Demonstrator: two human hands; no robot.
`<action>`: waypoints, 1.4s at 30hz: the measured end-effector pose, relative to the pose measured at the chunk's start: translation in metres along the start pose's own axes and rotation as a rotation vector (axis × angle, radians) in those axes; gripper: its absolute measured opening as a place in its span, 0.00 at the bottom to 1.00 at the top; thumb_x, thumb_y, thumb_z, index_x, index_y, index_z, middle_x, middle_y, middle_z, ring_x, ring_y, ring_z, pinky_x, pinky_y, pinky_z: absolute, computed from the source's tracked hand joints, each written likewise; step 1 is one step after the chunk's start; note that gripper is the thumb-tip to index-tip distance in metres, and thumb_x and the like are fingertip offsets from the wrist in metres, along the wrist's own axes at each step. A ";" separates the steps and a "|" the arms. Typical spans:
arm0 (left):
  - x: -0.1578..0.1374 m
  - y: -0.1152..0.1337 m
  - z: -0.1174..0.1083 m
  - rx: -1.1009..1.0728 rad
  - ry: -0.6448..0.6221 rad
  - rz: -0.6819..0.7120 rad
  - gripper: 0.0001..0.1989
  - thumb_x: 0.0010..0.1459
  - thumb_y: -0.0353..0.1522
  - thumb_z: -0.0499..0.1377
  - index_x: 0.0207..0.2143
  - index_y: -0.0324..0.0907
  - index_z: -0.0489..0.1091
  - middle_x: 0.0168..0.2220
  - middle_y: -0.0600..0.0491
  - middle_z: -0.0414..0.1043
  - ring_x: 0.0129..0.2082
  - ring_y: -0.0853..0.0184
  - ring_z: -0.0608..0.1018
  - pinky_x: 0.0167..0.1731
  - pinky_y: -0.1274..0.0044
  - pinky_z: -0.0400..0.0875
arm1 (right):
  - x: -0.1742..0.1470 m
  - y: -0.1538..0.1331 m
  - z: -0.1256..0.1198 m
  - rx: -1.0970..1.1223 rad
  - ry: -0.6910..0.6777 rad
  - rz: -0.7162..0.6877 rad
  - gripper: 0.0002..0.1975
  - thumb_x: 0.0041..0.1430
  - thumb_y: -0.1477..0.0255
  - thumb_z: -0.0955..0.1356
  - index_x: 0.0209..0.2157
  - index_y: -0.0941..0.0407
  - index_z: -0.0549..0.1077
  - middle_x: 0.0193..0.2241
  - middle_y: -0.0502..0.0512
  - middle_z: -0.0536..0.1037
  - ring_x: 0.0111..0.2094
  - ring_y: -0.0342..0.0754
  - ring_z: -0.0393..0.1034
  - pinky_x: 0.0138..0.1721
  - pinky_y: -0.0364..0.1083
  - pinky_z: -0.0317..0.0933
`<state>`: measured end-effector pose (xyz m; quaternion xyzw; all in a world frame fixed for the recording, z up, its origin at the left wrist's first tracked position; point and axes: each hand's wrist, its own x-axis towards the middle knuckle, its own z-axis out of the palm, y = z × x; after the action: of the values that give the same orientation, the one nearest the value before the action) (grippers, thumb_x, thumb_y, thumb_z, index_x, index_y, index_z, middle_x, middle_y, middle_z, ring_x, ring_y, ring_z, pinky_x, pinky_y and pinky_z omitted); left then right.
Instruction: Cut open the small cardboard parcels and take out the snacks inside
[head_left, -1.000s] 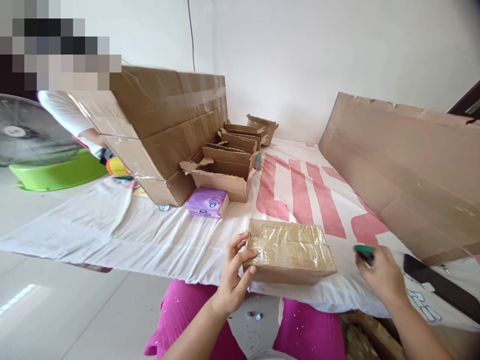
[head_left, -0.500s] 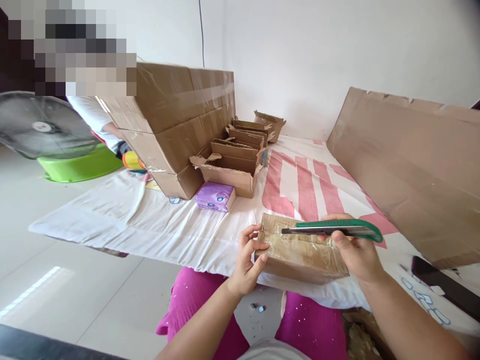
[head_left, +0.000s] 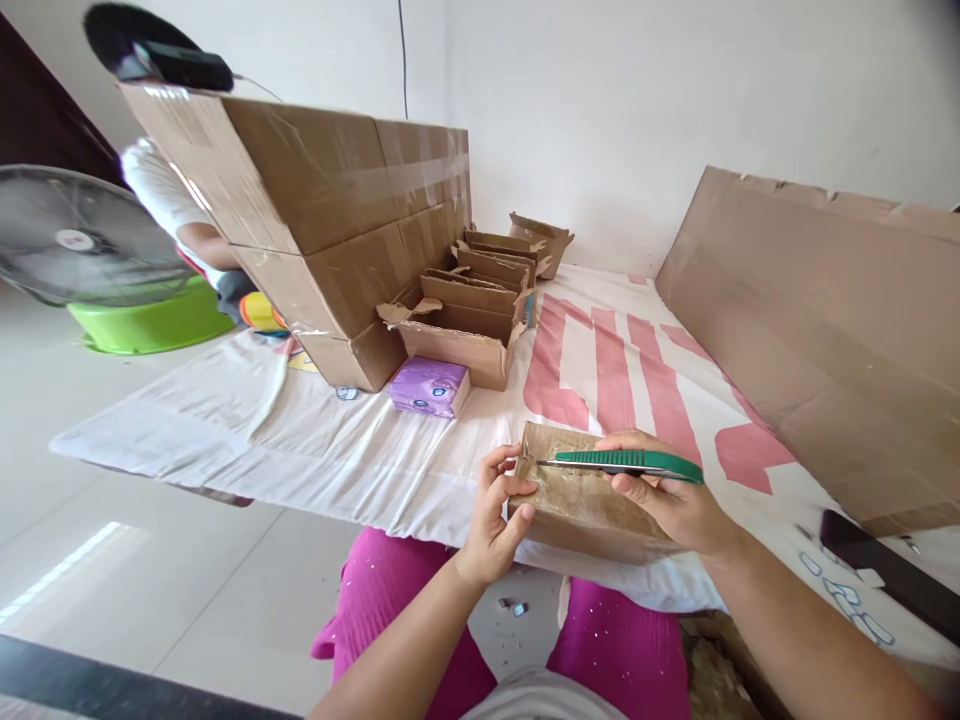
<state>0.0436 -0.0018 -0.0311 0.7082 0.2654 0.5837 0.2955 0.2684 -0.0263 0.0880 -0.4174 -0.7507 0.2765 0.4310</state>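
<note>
A taped cardboard box (head_left: 592,520) sits at the near edge of the cloth-covered table. My left hand (head_left: 495,515) grips its left end, fingers on the top edge and thumb at the front side. In my right hand (head_left: 667,500) is a green utility knife (head_left: 630,462), held nearly level over the box top. Its blade tip reaches the tape near the box's left end, close to my left fingers. Whether the blade has gone through the tape cannot be made out.
A purple tissue pack (head_left: 429,387) lies beyond the left hand, beside open cardboard boxes (head_left: 465,345). Stacked sealed boxes (head_left: 322,210) hide most of another person (head_left: 169,200). A large cardboard sheet (head_left: 817,340) leans at right, with a dark phone (head_left: 885,565) near it. A fan (head_left: 67,235) stands left.
My right hand has moved left with the utility knife, bringing the blade tip to the box's left end. My left hand keeps its hold. The other person has shifted lower behind the stack.
</note>
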 end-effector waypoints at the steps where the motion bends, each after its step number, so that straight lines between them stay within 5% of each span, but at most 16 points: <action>1: 0.000 0.000 0.000 0.002 0.001 0.003 0.11 0.65 0.40 0.51 0.41 0.44 0.67 0.58 0.45 0.54 0.60 0.56 0.61 0.57 0.59 0.59 | 0.000 -0.001 -0.001 0.005 0.008 0.000 0.11 0.62 0.66 0.68 0.46 0.51 0.73 0.41 0.54 0.77 0.40 0.47 0.74 0.41 0.46 0.69; 7: -0.001 0.001 0.000 0.013 0.003 -0.004 0.11 0.65 0.41 0.51 0.41 0.44 0.67 0.58 0.45 0.55 0.60 0.56 0.61 0.57 0.59 0.60 | 0.003 -0.004 0.001 -0.038 0.072 -0.001 0.10 0.62 0.67 0.68 0.45 0.52 0.74 0.39 0.53 0.79 0.37 0.46 0.75 0.42 0.46 0.70; 23: 0.000 0.005 -0.005 0.103 -0.038 0.015 0.10 0.66 0.39 0.51 0.42 0.44 0.67 0.58 0.44 0.55 0.59 0.57 0.62 0.56 0.60 0.60 | 0.002 -0.001 -0.013 -0.050 -0.029 -0.019 0.10 0.60 0.70 0.69 0.44 0.53 0.75 0.37 0.53 0.79 0.37 0.47 0.74 0.39 0.45 0.69; 34: 0.001 0.003 -0.007 0.127 -0.044 0.040 0.10 0.66 0.39 0.50 0.42 0.44 0.66 0.58 0.44 0.55 0.59 0.57 0.62 0.55 0.61 0.61 | -0.024 0.006 -0.052 -0.185 0.004 -0.056 0.10 0.60 0.72 0.68 0.44 0.53 0.76 0.39 0.55 0.80 0.40 0.49 0.75 0.41 0.46 0.70; 42: 0.002 0.002 -0.006 0.119 -0.029 0.039 0.09 0.66 0.38 0.51 0.41 0.44 0.67 0.58 0.45 0.56 0.59 0.57 0.62 0.55 0.61 0.62 | -0.068 0.017 -0.094 -0.273 0.154 0.019 0.08 0.57 0.71 0.70 0.40 0.51 0.78 0.39 0.54 0.79 0.39 0.51 0.75 0.40 0.48 0.70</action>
<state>0.0380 -0.0014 -0.0271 0.7380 0.2812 0.5622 0.2452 0.3764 -0.0709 0.0910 -0.4989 -0.7422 0.1433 0.4239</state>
